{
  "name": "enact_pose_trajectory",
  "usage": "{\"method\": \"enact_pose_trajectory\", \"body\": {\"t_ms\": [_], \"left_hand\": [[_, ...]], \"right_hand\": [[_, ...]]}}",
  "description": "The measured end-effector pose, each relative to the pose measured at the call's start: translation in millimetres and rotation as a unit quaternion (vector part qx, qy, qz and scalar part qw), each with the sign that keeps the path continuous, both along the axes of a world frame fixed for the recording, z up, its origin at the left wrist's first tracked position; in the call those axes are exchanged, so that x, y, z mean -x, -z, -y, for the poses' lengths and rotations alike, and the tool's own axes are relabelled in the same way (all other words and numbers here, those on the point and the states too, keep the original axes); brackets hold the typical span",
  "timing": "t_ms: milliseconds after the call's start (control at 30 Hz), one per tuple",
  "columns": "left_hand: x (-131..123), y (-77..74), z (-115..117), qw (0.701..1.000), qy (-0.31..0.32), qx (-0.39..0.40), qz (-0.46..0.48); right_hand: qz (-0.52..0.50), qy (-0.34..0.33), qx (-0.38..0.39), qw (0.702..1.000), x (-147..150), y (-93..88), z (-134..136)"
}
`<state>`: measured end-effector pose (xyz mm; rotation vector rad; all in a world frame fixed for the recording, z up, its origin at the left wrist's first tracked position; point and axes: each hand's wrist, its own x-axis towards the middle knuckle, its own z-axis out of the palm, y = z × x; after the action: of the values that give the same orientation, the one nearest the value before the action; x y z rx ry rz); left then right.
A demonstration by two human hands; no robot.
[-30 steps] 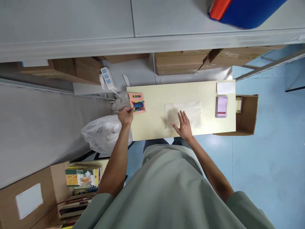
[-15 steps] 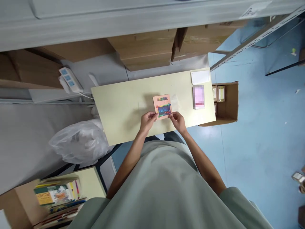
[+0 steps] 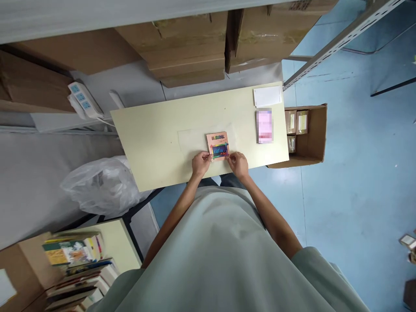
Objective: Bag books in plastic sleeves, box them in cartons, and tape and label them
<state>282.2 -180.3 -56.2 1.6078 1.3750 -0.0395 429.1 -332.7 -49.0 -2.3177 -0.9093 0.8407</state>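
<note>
A small square pink booklet [image 3: 217,138], with colourful lettering and a dark, rainbow-framed picture, is over the pale yellow table [image 3: 152,143]. My left hand [image 3: 200,164] pinches its lower left corner between thumb and fingers. At the lower right corner, my right hand [image 3: 238,165] has its fingers closed on the edge. Beneath and around the booklet lies a thin, see-through sheet [image 3: 188,139], faint against the tabletop. The booklet looks flat on or just above it; I cannot tell which.
A pink-purple blurred pack [image 3: 264,125] and a white card [image 3: 268,96] lie at the table's right end. Beyond stands an open carton [image 3: 316,134] with small boxes. A power strip [image 3: 85,100], plastic bag [image 3: 104,184] and books [image 3: 73,253] are leftward. Shelved cartons [image 3: 188,47] line the back.
Both hands have lowered the booklet toward the table, still holding its lower corners. The head view has shifted slightly, so the surroundings sit differently in the picture.
</note>
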Motion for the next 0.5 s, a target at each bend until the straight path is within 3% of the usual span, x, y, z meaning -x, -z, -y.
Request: {"method": "enact_pose_trajectory", "body": {"t_ms": [133,333,500], "left_hand": [[4,5.2,-4,1.0,-0.015,0.005,0.026],[13,9.5,-7,0.997,-0.021,0.013,0.074],[13,10.6,-6,0.996,-0.036,0.007,0.082]], "right_hand": [[-0.003,-0.002,0.001,1.0,-5,-1.3,2],[0.058,0.115,-0.012,0.992,-20,1.1,-1],[-0.014,0.13,0.047,0.99,-30,4.6,-21]]}}
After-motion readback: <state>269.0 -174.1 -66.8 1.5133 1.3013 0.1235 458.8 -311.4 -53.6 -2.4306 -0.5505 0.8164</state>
